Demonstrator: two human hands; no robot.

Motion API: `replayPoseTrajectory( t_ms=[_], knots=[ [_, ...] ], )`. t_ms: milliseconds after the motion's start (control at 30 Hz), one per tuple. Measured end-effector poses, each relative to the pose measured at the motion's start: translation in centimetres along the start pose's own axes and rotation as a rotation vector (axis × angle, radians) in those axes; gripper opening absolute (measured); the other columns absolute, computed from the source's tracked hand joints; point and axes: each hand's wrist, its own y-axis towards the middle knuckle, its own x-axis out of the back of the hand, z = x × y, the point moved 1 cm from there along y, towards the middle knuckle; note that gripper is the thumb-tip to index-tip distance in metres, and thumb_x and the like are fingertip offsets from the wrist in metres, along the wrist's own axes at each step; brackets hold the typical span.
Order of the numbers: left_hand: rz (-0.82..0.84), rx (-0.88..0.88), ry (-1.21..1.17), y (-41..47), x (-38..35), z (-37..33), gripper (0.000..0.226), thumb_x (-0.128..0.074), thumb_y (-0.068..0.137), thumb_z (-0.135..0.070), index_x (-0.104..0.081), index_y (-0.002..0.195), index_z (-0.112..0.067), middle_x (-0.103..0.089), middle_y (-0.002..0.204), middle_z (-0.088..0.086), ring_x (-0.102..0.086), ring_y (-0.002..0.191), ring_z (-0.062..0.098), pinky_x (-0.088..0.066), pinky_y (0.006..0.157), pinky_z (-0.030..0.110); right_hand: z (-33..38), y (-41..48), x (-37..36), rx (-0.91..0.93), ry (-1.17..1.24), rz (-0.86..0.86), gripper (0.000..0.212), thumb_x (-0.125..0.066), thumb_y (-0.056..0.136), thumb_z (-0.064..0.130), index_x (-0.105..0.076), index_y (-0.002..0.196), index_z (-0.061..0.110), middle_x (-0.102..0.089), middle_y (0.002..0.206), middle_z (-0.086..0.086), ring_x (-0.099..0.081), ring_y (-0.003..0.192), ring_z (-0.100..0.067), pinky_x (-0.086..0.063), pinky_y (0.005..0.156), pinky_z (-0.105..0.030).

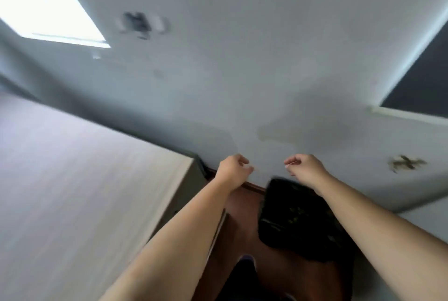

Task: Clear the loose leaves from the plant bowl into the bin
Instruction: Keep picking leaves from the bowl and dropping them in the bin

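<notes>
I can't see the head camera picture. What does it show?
Two bare arms reach forward, the left hand and right hand loosely curled and empty above a black bin bag on a brown floor. A pale wooden cabinet stands left; the picture is blurry.

I count two bare hands in my view: left hand [233,171] and right hand [306,167], both with fingers loosely curled and nothing visibly held. One black-lined bin [300,220] on the brown floor [242,223], with a few greenish scraps inside; blur prevents a count of them. One pale wood-grain cabinet [84,179] at the left. One bright window [41,2] upper left. One dark framed panel [421,82] upper right. Two blotches on the grey wall [242,58]: one dark [138,23], one brownish [407,163].
</notes>
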Motion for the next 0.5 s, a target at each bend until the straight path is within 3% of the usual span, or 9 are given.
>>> replayPoseTrajectory(
  t_ms=[167,333,433,500],
  knots=[
    [-0.294,0.149,-0.076,-8.2,10.5,8.9,0.029,-0.061,0.087,-0.025,-0.064,0.112,-0.011,-0.066,0.117,0.011,-0.061,0.109,0.027,-0.047,0.089,0.029,11.2,-5.0,-9.4,0.311,-0.157,0.206,0.019,-0.064,0.08,0.012,-0.061,0.067,0.026,-0.069,0.083,-0.008,-0.067,0.09,-0.028,-0.05,0.085,-0.033],
    [-0.535,0.376,-0.187,-19.8,17.4,20.6,0.027,-0.059,0.084,-0.033,-0.067,0.106,-0.019,-0.07,0.113,0.006,-0.065,0.103,0.023,-0.053,0.091,0.033,17.9,-12.5,-21.2,0.551,-0.35,0.496,0.004,-0.064,0.083,0.013,-0.068,0.083,0.015,-0.068,0.077,-0.006,-0.066,0.076,-0.024,-0.043,0.06,-0.027],
    [-0.642,0.507,-0.242,-26.4,19.2,27.1,0.023,-0.06,0.083,-0.03,-0.068,0.101,-0.019,-0.072,0.109,0.006,-0.065,0.103,0.023,-0.053,0.091,0.032,20.5,-17.9,-27.9,0.668,-0.465,0.619,0.008,-0.061,0.085,0.017,-0.067,0.082,0.021,-0.07,0.081,-0.005,-0.066,0.076,-0.016,-0.045,0.062,-0.027],
    [-0.687,0.577,-0.28,-30.6,20.0,31.4,0.021,-0.06,0.083,-0.029,-0.069,0.098,-0.017,-0.072,0.108,0.006,-0.065,0.103,0.024,-0.052,0.092,0.033,21.9,-22.0,-32.3,0.733,-0.516,0.686,0.007,-0.061,0.085,0.014,-0.067,0.085,0.017,-0.069,0.08,-0.006,-0.065,0.075,-0.017,-0.045,0.06,-0.025]
  ],
)
